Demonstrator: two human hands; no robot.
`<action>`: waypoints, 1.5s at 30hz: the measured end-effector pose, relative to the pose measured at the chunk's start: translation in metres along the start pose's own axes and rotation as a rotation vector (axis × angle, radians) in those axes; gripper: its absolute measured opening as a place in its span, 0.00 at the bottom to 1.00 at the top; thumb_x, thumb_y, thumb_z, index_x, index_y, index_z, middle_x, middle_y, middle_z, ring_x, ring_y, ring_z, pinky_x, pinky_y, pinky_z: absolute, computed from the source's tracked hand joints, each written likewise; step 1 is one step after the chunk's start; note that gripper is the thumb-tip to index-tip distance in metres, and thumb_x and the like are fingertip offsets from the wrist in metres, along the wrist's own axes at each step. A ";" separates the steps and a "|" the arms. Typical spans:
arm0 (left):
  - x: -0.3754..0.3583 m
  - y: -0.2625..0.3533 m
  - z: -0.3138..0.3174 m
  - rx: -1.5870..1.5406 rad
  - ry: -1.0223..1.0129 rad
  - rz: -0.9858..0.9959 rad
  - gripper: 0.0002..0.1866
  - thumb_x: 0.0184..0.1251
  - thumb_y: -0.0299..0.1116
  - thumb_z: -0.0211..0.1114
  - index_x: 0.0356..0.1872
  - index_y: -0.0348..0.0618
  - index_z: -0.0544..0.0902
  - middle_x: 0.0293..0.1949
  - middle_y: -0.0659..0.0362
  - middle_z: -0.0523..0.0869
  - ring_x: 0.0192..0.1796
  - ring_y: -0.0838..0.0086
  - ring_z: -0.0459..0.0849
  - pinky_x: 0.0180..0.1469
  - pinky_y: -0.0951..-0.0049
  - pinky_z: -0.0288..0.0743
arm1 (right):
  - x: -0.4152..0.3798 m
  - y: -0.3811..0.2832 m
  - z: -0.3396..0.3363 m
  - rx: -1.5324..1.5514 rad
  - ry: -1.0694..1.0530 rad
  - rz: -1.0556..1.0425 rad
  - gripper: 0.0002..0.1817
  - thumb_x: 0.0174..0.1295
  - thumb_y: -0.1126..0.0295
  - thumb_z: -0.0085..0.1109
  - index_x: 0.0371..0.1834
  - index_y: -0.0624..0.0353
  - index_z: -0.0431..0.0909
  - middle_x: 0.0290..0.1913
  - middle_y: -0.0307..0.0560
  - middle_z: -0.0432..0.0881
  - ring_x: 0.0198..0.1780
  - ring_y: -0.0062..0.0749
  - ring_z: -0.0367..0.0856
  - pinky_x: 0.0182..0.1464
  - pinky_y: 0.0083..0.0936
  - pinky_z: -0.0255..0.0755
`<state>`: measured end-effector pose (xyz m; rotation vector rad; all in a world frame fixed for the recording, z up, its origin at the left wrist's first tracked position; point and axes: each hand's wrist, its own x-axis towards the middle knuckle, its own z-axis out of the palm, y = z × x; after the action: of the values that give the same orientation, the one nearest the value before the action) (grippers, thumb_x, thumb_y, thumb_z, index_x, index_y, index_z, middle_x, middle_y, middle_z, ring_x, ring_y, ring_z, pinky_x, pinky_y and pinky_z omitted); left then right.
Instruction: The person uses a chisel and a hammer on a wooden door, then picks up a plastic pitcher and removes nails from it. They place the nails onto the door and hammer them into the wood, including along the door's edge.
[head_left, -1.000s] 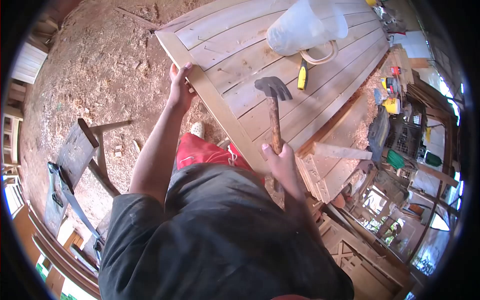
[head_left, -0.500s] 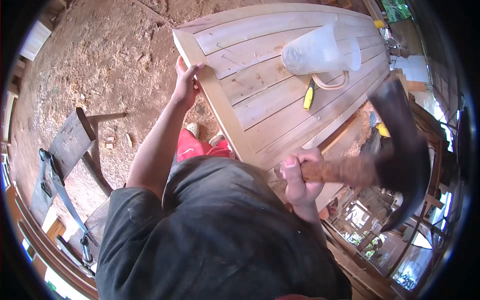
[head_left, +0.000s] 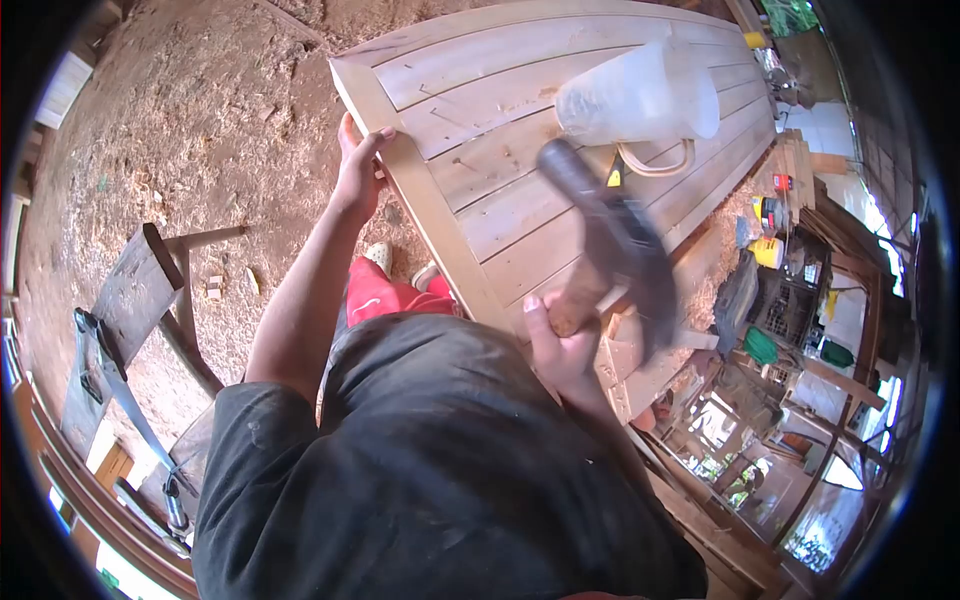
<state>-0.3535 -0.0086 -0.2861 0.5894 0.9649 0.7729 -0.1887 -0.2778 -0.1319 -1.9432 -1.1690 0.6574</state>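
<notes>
Hammer [head_left: 612, 245] motion-blurred, handle hidden in right hand [head_left: 562, 345].

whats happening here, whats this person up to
A person stands at a slatted wooden panel. The right hand grips a hammer, blurred in motion over the boards. The left hand holds the panel's edge. A clear plastic jug and a yellow-handled tool lie on the panel.

Bright daylight, fisheye edges, motion-blurred hammer [head_left: 610, 245]
</notes>
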 end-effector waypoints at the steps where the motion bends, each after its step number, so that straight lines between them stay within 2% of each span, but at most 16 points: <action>1: 0.001 0.000 -0.001 -0.002 0.004 0.002 0.59 0.60 0.47 0.72 0.85 0.61 0.38 0.71 0.44 0.69 0.62 0.51 0.78 0.55 0.43 0.82 | -0.005 0.014 0.004 -0.006 -0.041 0.120 0.11 0.68 0.69 0.67 0.35 0.68 0.82 0.28 0.54 0.85 0.31 0.42 0.86 0.37 0.37 0.76; 5: 0.005 0.001 0.000 0.007 -0.005 0.022 0.60 0.61 0.48 0.72 0.85 0.60 0.38 0.71 0.45 0.69 0.63 0.51 0.78 0.55 0.44 0.82 | -0.007 0.031 0.017 -0.123 -0.090 0.338 0.15 0.65 0.65 0.70 0.37 0.70 0.82 0.26 0.55 0.83 0.30 0.41 0.85 0.37 0.39 0.77; 10: 0.004 -0.004 -0.002 0.026 0.009 0.020 0.60 0.61 0.49 0.72 0.85 0.58 0.38 0.71 0.47 0.71 0.65 0.53 0.79 0.55 0.46 0.81 | 0.018 -0.064 -0.017 0.296 -0.044 0.157 0.13 0.73 0.71 0.63 0.29 0.62 0.77 0.22 0.37 0.78 0.23 0.15 0.70 0.26 0.21 0.62; 13: 0.002 -0.004 -0.002 0.029 0.012 0.031 0.60 0.61 0.48 0.72 0.86 0.57 0.38 0.71 0.48 0.72 0.65 0.55 0.79 0.55 0.47 0.81 | 0.023 -0.091 -0.015 0.405 0.197 -0.135 0.12 0.73 0.75 0.63 0.28 0.62 0.75 0.21 0.34 0.75 0.23 0.16 0.69 0.27 0.22 0.62; 16: 0.006 -0.005 -0.004 0.024 0.019 0.035 0.60 0.61 0.47 0.73 0.86 0.57 0.38 0.71 0.48 0.72 0.65 0.55 0.80 0.54 0.46 0.82 | 0.015 -0.050 0.004 0.267 0.230 -0.145 0.11 0.71 0.77 0.64 0.29 0.61 0.76 0.21 0.37 0.73 0.23 0.18 0.68 0.28 0.24 0.63; 17: 0.005 -0.006 -0.005 0.024 0.022 0.030 0.61 0.61 0.47 0.73 0.86 0.57 0.38 0.71 0.48 0.72 0.65 0.55 0.80 0.54 0.46 0.82 | 0.012 -0.006 0.004 -0.021 0.064 -0.201 0.07 0.70 0.76 0.63 0.33 0.63 0.77 0.22 0.42 0.75 0.24 0.22 0.72 0.30 0.28 0.67; 18: 0.004 -0.003 -0.005 0.011 -0.009 0.043 0.60 0.60 0.46 0.74 0.86 0.57 0.39 0.72 0.47 0.72 0.66 0.55 0.80 0.55 0.44 0.81 | 0.017 -0.001 0.019 0.043 -0.033 0.023 0.09 0.69 0.72 0.64 0.33 0.65 0.78 0.22 0.47 0.76 0.25 0.28 0.76 0.32 0.32 0.70; 22: 0.008 -0.007 -0.010 0.059 0.015 0.045 0.60 0.61 0.47 0.74 0.86 0.58 0.40 0.71 0.47 0.74 0.67 0.55 0.80 0.57 0.45 0.80 | 0.026 -0.013 0.030 -0.094 -0.039 0.247 0.15 0.68 0.65 0.68 0.32 0.66 0.77 0.23 0.44 0.78 0.27 0.29 0.76 0.33 0.34 0.73; 27: 0.007 -0.007 -0.005 0.037 0.007 0.038 0.61 0.61 0.47 0.74 0.86 0.56 0.38 0.69 0.46 0.77 0.67 0.54 0.81 0.58 0.44 0.78 | 0.028 -0.085 0.001 0.298 0.186 -0.207 0.09 0.69 0.77 0.64 0.30 0.63 0.76 0.21 0.38 0.73 0.23 0.18 0.69 0.27 0.25 0.63; 31: 0.005 -0.006 -0.007 0.046 0.018 0.043 0.61 0.62 0.47 0.74 0.86 0.55 0.38 0.68 0.46 0.78 0.65 0.54 0.82 0.58 0.46 0.79 | 0.015 0.012 0.018 -0.035 0.043 -0.214 0.09 0.67 0.76 0.65 0.30 0.66 0.76 0.21 0.47 0.74 0.24 0.38 0.77 0.31 0.36 0.70; 33: 0.000 -0.009 -0.006 0.051 0.003 0.045 0.60 0.63 0.47 0.74 0.86 0.55 0.38 0.67 0.46 0.79 0.64 0.55 0.83 0.58 0.47 0.79 | 0.023 0.022 0.035 -0.269 -0.117 0.268 0.09 0.66 0.74 0.66 0.31 0.67 0.77 0.22 0.51 0.75 0.26 0.47 0.78 0.35 0.42 0.73; 37: 0.008 -0.008 -0.012 0.071 -0.004 0.022 0.59 0.64 0.46 0.73 0.86 0.55 0.38 0.63 0.47 0.82 0.57 0.59 0.86 0.53 0.50 0.80 | 0.030 -0.041 0.016 0.046 -0.014 0.193 0.12 0.68 0.70 0.67 0.31 0.66 0.78 0.22 0.45 0.77 0.26 0.28 0.76 0.31 0.33 0.71; 38: 0.003 -0.004 -0.008 0.077 -0.004 0.034 0.59 0.65 0.48 0.72 0.86 0.55 0.38 0.63 0.47 0.82 0.59 0.59 0.84 0.54 0.50 0.80 | 0.033 -0.062 0.009 0.155 0.013 0.083 0.15 0.70 0.71 0.65 0.25 0.57 0.73 0.21 0.31 0.75 0.21 0.16 0.70 0.23 0.22 0.60; 42: -0.007 -0.008 -0.005 -0.065 -0.068 0.060 0.54 0.68 0.65 0.64 0.86 0.54 0.46 0.67 0.46 0.80 0.70 0.56 0.77 0.60 0.47 0.78 | 0.030 -0.065 0.007 0.155 0.128 -0.199 0.15 0.70 0.76 0.64 0.25 0.59 0.71 0.23 0.41 0.77 0.22 0.19 0.72 0.26 0.25 0.63; 44: 0.008 -0.034 -0.022 -0.522 -0.228 -0.188 0.53 0.67 0.74 0.57 0.84 0.53 0.55 0.70 0.47 0.78 0.73 0.55 0.74 0.64 0.45 0.76 | 0.030 -0.012 0.013 -0.159 0.069 -0.353 0.11 0.69 0.75 0.65 0.29 0.62 0.74 0.22 0.46 0.76 0.22 0.21 0.74 0.27 0.28 0.67; 45: 0.016 -0.049 -0.029 -0.750 -0.309 -0.312 0.53 0.67 0.78 0.54 0.84 0.53 0.59 0.71 0.48 0.78 0.75 0.55 0.72 0.66 0.44 0.75 | 0.027 0.009 0.021 -0.190 0.026 -0.185 0.11 0.68 0.73 0.66 0.29 0.63 0.75 0.22 0.48 0.77 0.23 0.23 0.75 0.28 0.30 0.69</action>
<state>-0.3584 -0.0219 -0.3439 -0.0992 0.4101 0.6728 -0.1879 -0.2490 -0.1524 -1.9612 -1.4183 0.4356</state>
